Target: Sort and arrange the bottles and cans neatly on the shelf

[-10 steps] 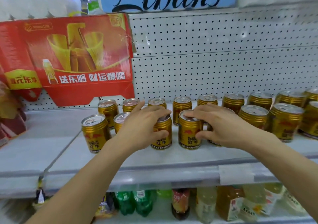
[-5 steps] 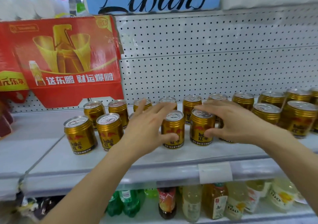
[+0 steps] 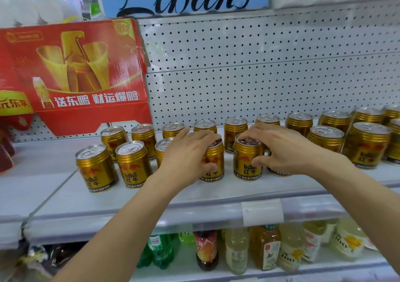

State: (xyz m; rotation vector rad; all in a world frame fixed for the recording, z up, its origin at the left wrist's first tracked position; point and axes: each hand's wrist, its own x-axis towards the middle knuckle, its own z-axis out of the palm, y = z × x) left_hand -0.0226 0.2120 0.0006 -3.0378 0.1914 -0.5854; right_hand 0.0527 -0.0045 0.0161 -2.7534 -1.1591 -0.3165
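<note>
Head view: a grey shelf [image 3: 216,190] is seen with gold Red Bull cans standing upright in two rough rows in front of a perforated back panel [image 3: 259,69]. The left hand [image 3: 186,158] is laid over a front-row can [image 3: 213,162], fingers curled across its top and thumb pressed on its front, so the can is grasped. The right hand [image 3: 281,149] is set on the neighbouring front can [image 3: 247,160], fingers [image 3: 249,133] hooked over the lid and thumb pinched against its side; also grasped. Both held cans are standing on the shelf, just beside each other, not touching. Two more front cans [image 3: 96,168] [image 3: 133,164] are placed to the left, close together. A back row of cans [image 3: 236,130] is lined along the panel, and further cans [image 3: 365,145] are grouped at the right. A red carton [image 3: 73,75] is leaned against the panel at the left. Bottles [image 3: 236,251] are kept on the lower shelf. A blank price tag [image 3: 262,212] is fixed on the shelf edge.
</note>
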